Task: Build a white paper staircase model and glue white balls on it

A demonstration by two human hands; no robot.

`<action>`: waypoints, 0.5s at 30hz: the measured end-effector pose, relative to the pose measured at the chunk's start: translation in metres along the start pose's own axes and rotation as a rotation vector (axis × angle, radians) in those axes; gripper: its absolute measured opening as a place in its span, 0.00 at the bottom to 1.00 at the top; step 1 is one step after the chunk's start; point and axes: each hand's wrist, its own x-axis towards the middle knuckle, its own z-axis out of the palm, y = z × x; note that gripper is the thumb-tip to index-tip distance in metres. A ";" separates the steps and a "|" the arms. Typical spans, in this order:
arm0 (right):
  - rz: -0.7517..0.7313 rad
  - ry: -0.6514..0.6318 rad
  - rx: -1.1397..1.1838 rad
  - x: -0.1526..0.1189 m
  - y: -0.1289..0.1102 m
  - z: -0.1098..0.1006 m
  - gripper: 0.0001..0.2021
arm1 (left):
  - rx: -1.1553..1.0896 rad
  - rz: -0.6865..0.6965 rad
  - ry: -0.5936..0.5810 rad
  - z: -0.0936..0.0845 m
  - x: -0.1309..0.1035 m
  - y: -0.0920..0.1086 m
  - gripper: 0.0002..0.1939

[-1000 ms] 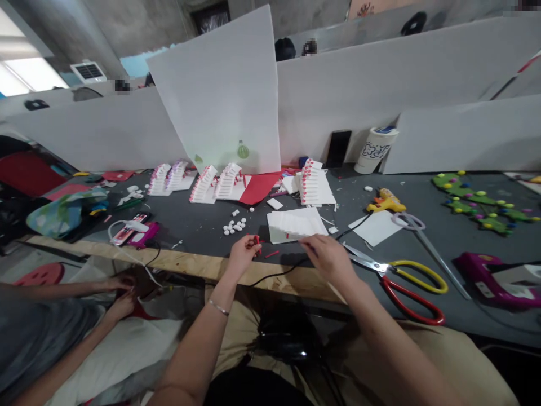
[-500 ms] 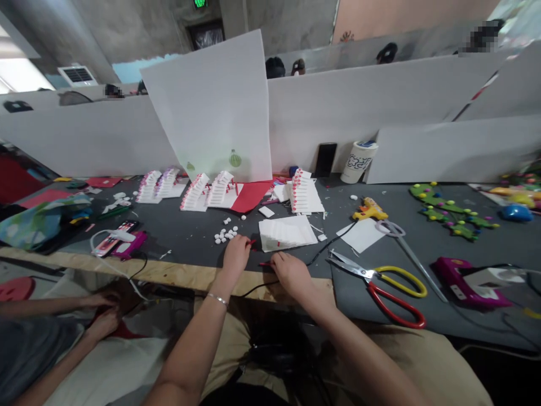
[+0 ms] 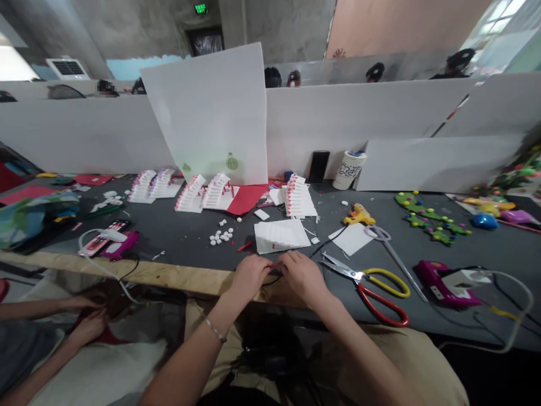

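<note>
The dark tabletop (image 3: 186, 239) spans the middle of the frame, with a wood-coloured strip along its near edge at left. A tall white board (image 3: 207, 107) stands at upper centre, leaning. Large scissors (image 3: 360, 276) lie right of centre, blades parted, one handle yellow and one red.

The left hand (image 3: 252, 273) and right hand (image 3: 302, 275) meet at the near table edge, lower centre. Both wrists are low, backs of the hands upward, fingers curled inward until the tips are together; the left wrist wears a bracelet.

Just beyond them lies a white stepped paper piece (image 3: 284, 234) bearing a red mark on its near side. A white cup (image 3: 349, 170) with a blue pattern stands upper right of centre; something blue shows at its top, but its inside cannot be seen. A loose group of white pellets (image 3: 218, 239) lies left of the paper piece.

Smallest is a red strip (image 3: 276, 264), located between the fingertips. The right fingers pinch it; whether the left fingers grip or merely touch it cannot be determined.
</note>
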 end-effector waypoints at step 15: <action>0.232 0.064 0.035 0.006 0.074 0.025 0.15 | -0.361 -0.332 0.286 0.053 0.036 0.003 0.04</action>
